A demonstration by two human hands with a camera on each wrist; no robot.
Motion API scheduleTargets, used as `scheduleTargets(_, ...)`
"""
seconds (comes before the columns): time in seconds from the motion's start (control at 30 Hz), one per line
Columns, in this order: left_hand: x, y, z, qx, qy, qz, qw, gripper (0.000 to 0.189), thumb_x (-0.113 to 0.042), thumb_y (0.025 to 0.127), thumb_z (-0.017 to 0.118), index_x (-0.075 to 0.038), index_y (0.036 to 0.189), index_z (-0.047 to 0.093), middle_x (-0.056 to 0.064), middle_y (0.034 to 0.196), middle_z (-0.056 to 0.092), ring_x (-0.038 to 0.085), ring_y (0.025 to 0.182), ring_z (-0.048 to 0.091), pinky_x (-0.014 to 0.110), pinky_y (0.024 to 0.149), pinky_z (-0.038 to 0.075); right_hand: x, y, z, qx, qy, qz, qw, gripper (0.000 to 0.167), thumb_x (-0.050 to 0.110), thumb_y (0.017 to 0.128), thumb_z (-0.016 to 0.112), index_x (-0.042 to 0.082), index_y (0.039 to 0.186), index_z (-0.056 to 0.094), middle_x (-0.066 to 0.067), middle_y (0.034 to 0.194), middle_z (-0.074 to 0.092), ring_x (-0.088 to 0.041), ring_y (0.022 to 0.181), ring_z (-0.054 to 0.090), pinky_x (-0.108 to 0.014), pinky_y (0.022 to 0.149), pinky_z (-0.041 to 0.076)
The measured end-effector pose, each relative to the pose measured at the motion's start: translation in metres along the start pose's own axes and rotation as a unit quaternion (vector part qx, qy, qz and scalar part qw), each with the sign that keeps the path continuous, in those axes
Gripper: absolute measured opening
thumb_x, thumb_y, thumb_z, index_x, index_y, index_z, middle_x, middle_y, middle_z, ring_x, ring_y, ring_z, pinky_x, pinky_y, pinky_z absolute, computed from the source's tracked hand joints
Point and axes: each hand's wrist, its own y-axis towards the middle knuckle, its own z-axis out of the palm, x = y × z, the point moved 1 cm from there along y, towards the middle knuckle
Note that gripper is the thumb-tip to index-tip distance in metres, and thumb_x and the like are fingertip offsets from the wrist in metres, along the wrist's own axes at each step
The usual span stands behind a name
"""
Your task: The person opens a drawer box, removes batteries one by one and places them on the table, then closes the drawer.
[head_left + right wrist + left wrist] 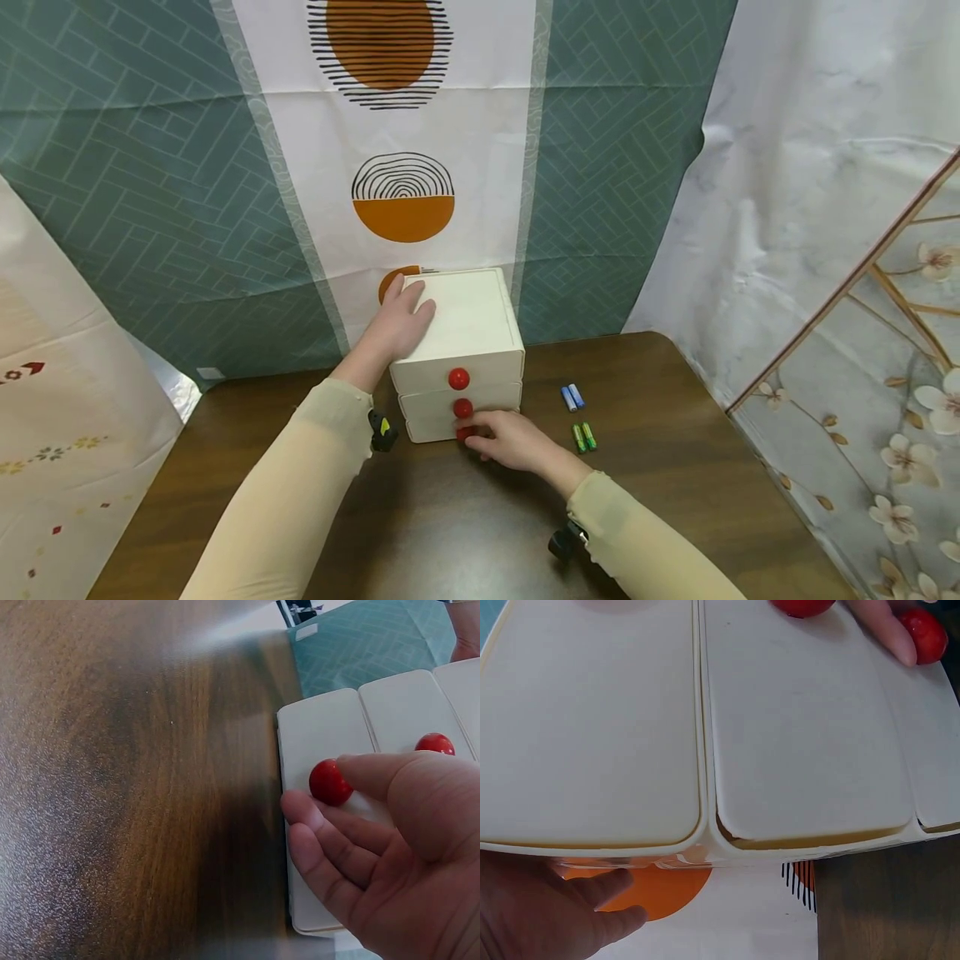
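Observation:
A small white drawer cabinet [465, 312] with stacked drawers stands against the patterned backdrop. Each drawer front carries a round red knob. My left hand [403, 323] rests on the cabinet's top along its left edge, fingers spread and pointing to the back. Down at the lowest drawer [321, 731], my right hand [512, 440] pinches the lowest red knob [328, 782]: the thumb is on one side, the fingers curl at the other. Above it sit the middle knob [462, 408] and the top knob [458, 379], both untouched. The drawer fronts look closed.
Two blue-and-white batteries [572, 397] and two green batteries [583, 437] lie on the brown wooden table [667, 483] to the cabinet's right. A green and white curtain [615, 192] hangs behind, and a floral curtain [892, 433] borders the right side.

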Motion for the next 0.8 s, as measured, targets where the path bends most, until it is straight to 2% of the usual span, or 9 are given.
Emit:
scheduleTargets(0.4,-0.0018,-0.0027,-0.0003,0.003,0.003,0.001,1.0,0.068,-0.041,0.118,0.038,-0.01,0.177,0.026,0.015,0.185,-0.005,0.039,0.17,0.006,0.063,0.132,0.017,0.0001,-0.0002,0.0029,-0.013,-0.007,0.002,0.9999,0.026,0.017,0.109,0.072,0.017,0.134,0.08,0.011,0.089,0.073,0.0,0.064,0.066,-0.029,0.076,0.055)
scheduleTargets(0.8,-0.0005,-0.0013,-0.0004,0.002,0.009,0.005,0.9999,0.068,-0.042,0.118,0.038,-0.01,0.177,0.026,0.015,0.185,-0.004,0.039,0.169,0.006,0.064,0.132,0.019,0.0018,-0.002,0.0032,-0.015,-0.01,-0.002,0.9998,0.027,0.015,0.109,0.071,0.016,0.135,0.08,0.004,0.086,0.075,0.0,0.062,0.064,-0.03,0.076,0.054)
